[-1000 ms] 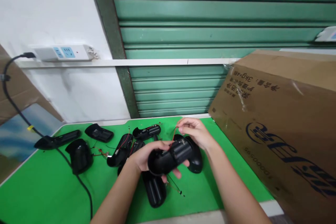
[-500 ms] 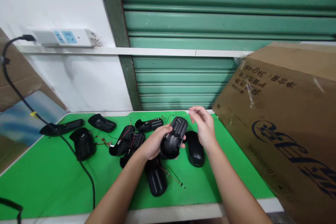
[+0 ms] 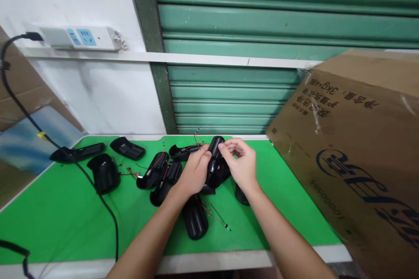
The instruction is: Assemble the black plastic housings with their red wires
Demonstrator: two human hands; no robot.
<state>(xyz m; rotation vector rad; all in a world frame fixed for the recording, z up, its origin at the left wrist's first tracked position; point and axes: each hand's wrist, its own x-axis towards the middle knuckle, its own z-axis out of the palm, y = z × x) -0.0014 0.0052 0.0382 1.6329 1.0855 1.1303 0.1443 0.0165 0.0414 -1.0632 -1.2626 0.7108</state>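
A black plastic housing (image 3: 214, 166) is tilted up between my hands above the green tabletop. My left hand (image 3: 195, 170) grips its left side, thumb near the upper part. On the other side, the thumb and fingers of my right hand (image 3: 239, 159) are pinched at its upper edge; whether they hold a wire or the housing itself is too small to tell. Thin wires (image 3: 197, 136) stick up behind my left hand. Beneath my right wrist lies a black rounded shell (image 3: 241, 195), partly hidden. Another black shell (image 3: 195, 220) rests below my left hand.
More black housings (image 3: 157, 170) with red wires lie left of my hands, others (image 3: 104, 174) farther left. A black cable (image 3: 98, 194) crosses the green table (image 3: 65, 218). A large cardboard box (image 3: 353, 148) stands at the right; a power strip (image 3: 81, 37) is on the wall.
The housing has been turned and tilted in my left hand. My right hand, earlier raised apart from it, has moved left and down to its upper edge.
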